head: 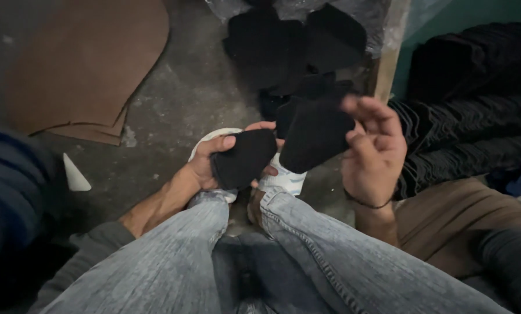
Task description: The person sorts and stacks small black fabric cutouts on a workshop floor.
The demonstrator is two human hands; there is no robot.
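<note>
Head camera, looking down over a seated person's knees: the left hand [205, 166] grips a black, rounded piece of soft fabric [244, 157] low between the legs, thumb on top and fingers curled beneath it. The right hand [373, 154] is raised beside it with fingers spread and only loosely curled, a second black fabric piece [314, 135] lying against its fingertips; whether that piece is pinched or just resting there cannot be told, as the hand is blurred. The two pieces sit just beside each other, not clearly touching. Below them the person's pale blue jeans [307, 250] fill the lower frame, with a white shoe [283, 180] showing at the cuffs. Beyond the hands, a heap of similar black fabric pieces [295, 46] lies on clear plastic sheeting on the grey concrete floor [179, 104], and a tall pile of dark, layered pieces [475, 116] rests to the right. By the look of it, the work is mid-course: two pieces are in hand while many remain in the heap, and how many in the right-hand pile are already handled cannot be judged. A brown curved sheet of leather-like material [80, 64] and a small white cone [74, 174] lie on the floor to the left.
</note>
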